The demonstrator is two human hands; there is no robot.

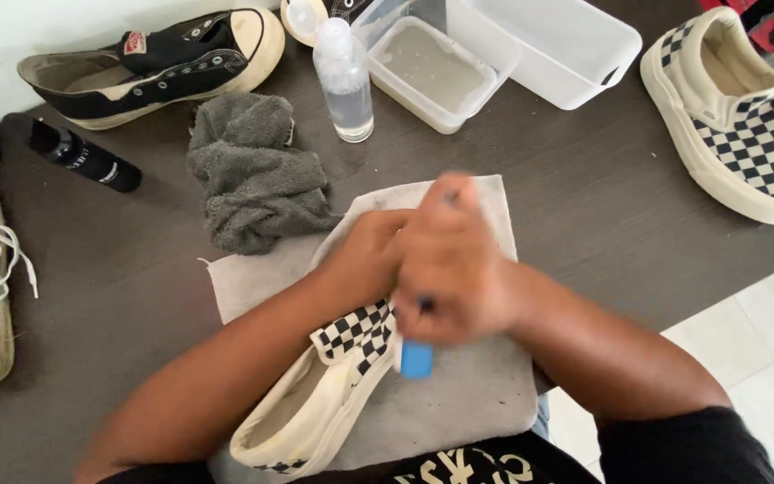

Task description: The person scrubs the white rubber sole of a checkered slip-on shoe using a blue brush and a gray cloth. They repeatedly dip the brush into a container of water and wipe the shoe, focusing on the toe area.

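Left hand (371, 255) grasps a checkered slip-on shoe (333, 394) on a grey cloth (468, 403); right hand (450, 269) clenches a blue-ended brush (417, 358); behind on the desk (584, 197), a tub (432, 72) holds cloudy water beside an empty tub (566, 40).

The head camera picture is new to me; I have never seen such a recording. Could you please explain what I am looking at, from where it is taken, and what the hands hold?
The single picture comes from a camera worn on a person's head, looking down at their own bare hands above a dark brown table. The left hand steadies a black-and-white checkered slip-on shoe lying on a pale grey cloth mat. The right hand, blurred, grips a tool with a blue handle end; its head is hidden. Around lie a crumpled grey towel, a clear plastic bottle, a tub of cloudy water, a matching checkered shoe and a black canvas sneaker.
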